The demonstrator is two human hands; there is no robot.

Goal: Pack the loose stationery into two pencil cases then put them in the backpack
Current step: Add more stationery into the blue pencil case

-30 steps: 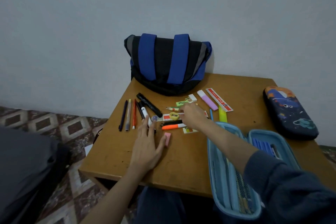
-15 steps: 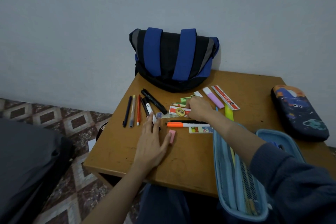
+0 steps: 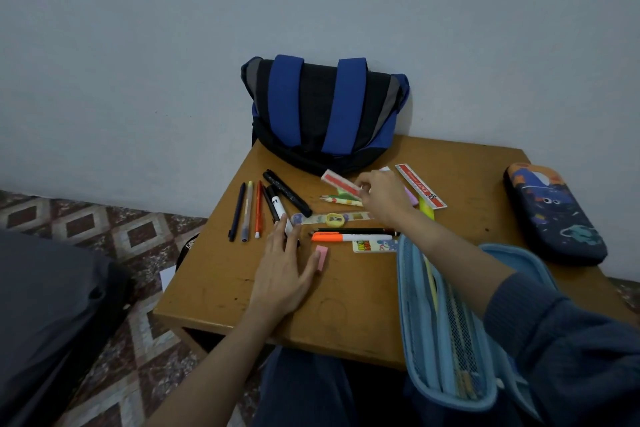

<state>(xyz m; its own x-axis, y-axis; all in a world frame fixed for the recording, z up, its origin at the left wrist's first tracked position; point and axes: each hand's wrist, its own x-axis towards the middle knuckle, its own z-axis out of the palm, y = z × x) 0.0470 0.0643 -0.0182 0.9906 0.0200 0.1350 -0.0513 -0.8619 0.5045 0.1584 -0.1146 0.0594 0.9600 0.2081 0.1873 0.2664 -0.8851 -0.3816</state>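
Flat red-and-white box [image 3: 341,184] just picked up
Right hand [image 3: 382,199] pinches it (light-blue fabric pencil case [image 3: 410,305] next, probably); left hand [image 3: 280,274] lies flat, released, on the wooden bench [image 3: 346,305].

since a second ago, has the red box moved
Yes. The right hand has carried the red box away from the sharpener, toward the backpack.
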